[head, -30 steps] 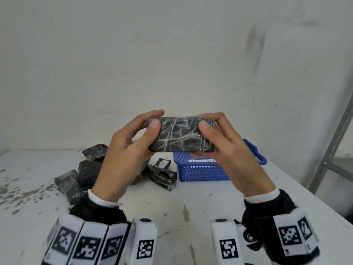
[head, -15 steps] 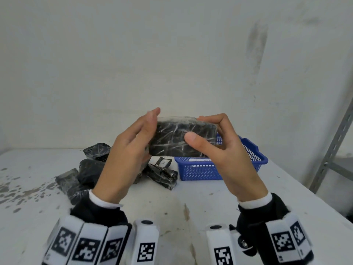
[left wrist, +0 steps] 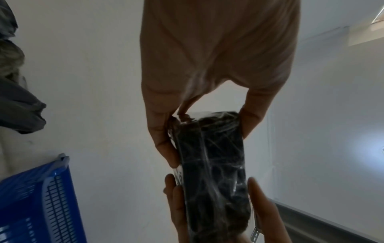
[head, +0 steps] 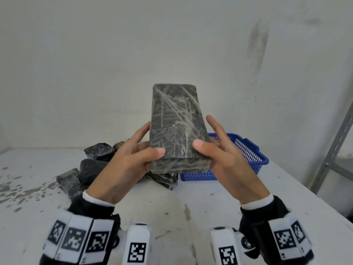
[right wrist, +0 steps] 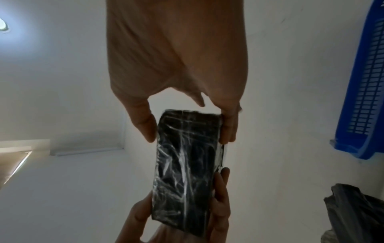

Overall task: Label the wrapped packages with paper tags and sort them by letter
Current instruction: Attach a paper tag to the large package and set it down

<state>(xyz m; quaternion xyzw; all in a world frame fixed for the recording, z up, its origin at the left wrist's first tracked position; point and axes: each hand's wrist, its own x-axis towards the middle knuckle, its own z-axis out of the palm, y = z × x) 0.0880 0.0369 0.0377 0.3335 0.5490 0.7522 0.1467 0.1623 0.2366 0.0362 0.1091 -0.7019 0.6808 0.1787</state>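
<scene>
- At the centre of the head view, raised above the table, a dark wrapped package stands on end, its long face turned toward the viewer and its top end tilted away.
- Clear film wrinkles over its black surface; no paper tag shows on any visible face.
- From seven o'clock, the left hand holds the package's lower left edge, thumb on the front face, fingers behind.
- From five o'clock, the right hand holds the lower right corner, thumb curled onto the front, index finger straight along the side.
- Both hands are clamped on this one package, close together but not touching each other.
- Behind the hands, at nine o'clock, a pile of other wrapped packages lies on the stained white table.
- At three o'clock sits a blue mesh basket; its contents cannot be made out.
- The step in hand looks like inspecting the package before labelling.
- The next move likely needs one hand freed to fetch a tag while the other keeps a firm grip.
</scene>
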